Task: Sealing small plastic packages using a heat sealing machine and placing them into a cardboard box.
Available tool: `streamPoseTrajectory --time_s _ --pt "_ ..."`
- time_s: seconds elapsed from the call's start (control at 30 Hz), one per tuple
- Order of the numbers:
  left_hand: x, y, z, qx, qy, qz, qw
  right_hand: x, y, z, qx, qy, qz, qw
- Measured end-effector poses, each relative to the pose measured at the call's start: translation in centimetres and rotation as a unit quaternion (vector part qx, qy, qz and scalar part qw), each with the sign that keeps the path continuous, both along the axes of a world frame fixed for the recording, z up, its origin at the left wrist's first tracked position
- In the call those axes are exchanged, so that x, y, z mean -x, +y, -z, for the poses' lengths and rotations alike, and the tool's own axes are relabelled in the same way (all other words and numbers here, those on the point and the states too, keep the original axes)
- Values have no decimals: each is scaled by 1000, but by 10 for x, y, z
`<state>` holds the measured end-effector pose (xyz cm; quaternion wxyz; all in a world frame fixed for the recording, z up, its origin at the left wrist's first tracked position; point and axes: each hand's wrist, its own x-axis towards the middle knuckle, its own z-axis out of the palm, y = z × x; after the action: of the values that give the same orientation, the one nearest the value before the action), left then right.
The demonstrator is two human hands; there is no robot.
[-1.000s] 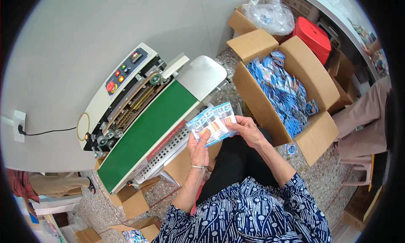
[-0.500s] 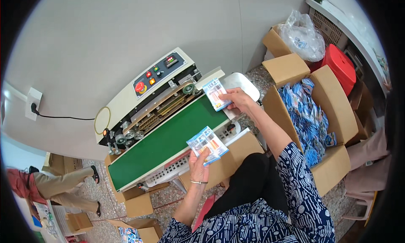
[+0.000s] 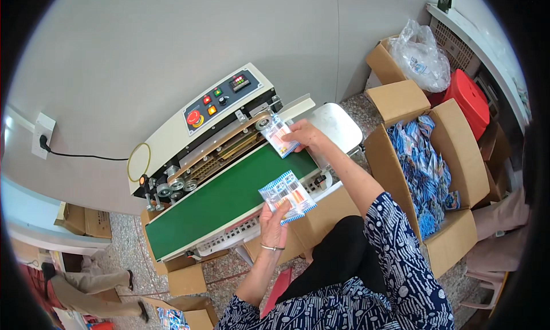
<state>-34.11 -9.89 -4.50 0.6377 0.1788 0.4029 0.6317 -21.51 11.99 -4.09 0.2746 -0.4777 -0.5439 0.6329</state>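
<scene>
Nearest my camera, the left hand pinches overlapping blue-edged plastic packets under its thumb, by the near edge of the green conveyor belt. Beyond, I have the right hand gripping another packet over the belt's right end, its upper edge beside the band sealer; I can't tell whether they touch. Farther right, an open carton holds heaped blue packets, a red plastic stool behind.

Packing workshop: green-belted sealing machine, open carton
</scene>
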Motion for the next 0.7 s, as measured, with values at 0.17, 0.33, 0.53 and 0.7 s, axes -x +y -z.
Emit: streamPoseTrajectory --time_s 0.17,0.33,0.53,0.7 --pt "-2 27 -6 -17 22 6 1000 26 -15 1 -133 -14 -27 991" --pt "7 51 -11 -27 12 8 1000 -16 -26 -21 -263 -112 50 957" --pt "-11 69 -15 -55 -24 13 998 -42 -78 -21 22 104 -82 991" --pt "-13 69 -13 -79 -10 -6 997 -41 -72 -19 41 119 -28 992"
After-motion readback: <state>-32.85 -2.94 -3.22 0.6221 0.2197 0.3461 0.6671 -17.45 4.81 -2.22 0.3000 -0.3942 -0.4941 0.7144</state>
